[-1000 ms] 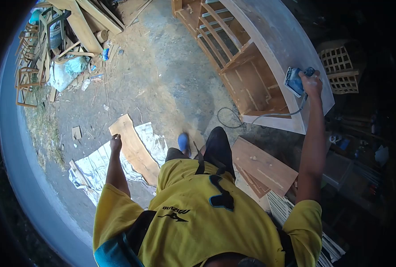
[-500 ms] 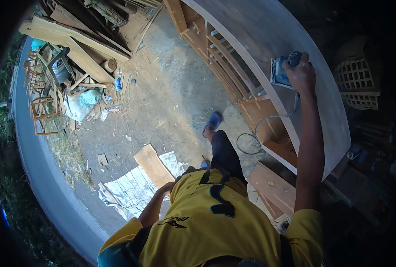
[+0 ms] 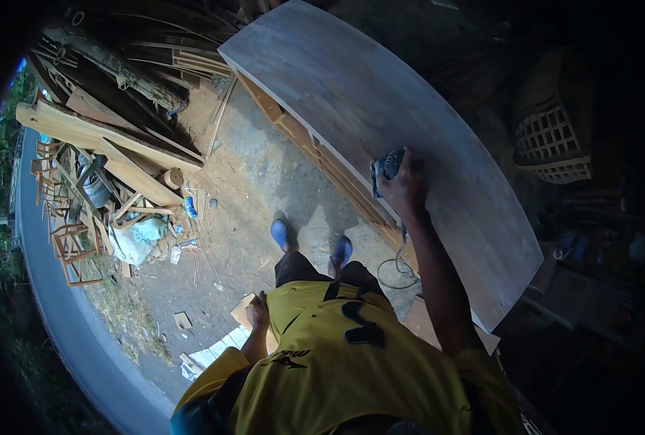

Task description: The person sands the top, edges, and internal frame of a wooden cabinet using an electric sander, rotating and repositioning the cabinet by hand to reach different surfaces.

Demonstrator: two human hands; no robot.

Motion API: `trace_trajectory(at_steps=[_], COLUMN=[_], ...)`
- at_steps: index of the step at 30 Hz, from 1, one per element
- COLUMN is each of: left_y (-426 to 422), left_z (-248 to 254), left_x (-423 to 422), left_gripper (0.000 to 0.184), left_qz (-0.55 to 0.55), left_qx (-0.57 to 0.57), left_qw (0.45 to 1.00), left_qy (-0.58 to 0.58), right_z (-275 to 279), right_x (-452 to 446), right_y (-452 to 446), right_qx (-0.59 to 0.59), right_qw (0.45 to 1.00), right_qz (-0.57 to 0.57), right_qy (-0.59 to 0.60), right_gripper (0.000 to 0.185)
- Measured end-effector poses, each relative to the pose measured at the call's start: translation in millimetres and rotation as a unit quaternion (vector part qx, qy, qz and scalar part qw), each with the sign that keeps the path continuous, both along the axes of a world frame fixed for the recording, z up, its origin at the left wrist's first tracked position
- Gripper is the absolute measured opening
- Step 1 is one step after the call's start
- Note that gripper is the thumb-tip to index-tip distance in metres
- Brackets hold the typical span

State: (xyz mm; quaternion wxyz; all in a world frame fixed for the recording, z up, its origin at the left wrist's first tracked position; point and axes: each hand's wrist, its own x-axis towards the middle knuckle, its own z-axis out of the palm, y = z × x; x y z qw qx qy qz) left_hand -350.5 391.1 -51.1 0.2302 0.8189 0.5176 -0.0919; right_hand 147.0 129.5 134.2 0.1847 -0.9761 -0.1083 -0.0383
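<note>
My right hand (image 3: 406,187) is closed around a blue and black power sander (image 3: 386,171), which rests on the pale, whitish top (image 3: 380,94) of a long wooden cabinet near its front edge. From the sander a cable (image 3: 398,274) hangs down and loops on the ground. Down at my left side, beside the yellow shirt, is my left hand (image 3: 257,310); its fingers are small and dark, and whether they hold anything is not clear. Under the top, the cabinet's brown open frame (image 3: 315,152) shows.
Planks (image 3: 105,134), wooden chair frames (image 3: 72,246) and a pale plastic bag (image 3: 138,239) are heaped at the left. Blue shoes (image 3: 280,232) stand on the ground. A lattice basket (image 3: 551,141) is at the right. A wooden board lies beside my left hand.
My view has shifted along the cabinet, showing more of its top. The sander has moved with my right hand towards the cabinet's middle. My left hand has dropped from out in front to my side.
</note>
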Motion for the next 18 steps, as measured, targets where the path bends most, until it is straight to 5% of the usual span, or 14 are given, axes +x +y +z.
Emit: trace_trajectory(at_steps=[3, 5, 7, 10, 13, 18], left_y=[74, 139, 214, 277, 313, 263], left_z=[-53, -51, -61, -27, -15, 87], left_x=[51, 108, 173, 306, 442, 579], left_gripper=[0.062, 0.061, 0.063, 0.056, 0.046, 0.032], left_qz=[-0.055, 0.036, -0.009, -0.134, -0.308, -0.569], left_qx=[0.068, 0.051, 0.059, 0.053, 0.091, -0.089], left_qw=[0.992, 0.991, 0.994, 0.986, 0.92, 0.733], left_qy=[0.086, 0.116, 0.096, -0.082, -0.225, -0.363], right_z=[-5, -7, 5, -12, -13, -7], right_x=[24, 44, 57, 74, 77, 42], right_y=[54, 91, 126, 173, 203, 185], right_qx=[0.026, 0.049, 0.019, 0.089, 0.12, 0.123], right_qw=[1.0, 0.999, 0.999, 0.996, 0.991, 0.968], right_qz=[-0.001, -0.001, 0.006, 0.007, -0.065, -0.211], right_qy=[-0.013, 0.022, 0.044, -0.003, 0.016, 0.055], right_gripper=[0.094, 0.096, 0.098, 0.093, 0.099, 0.104])
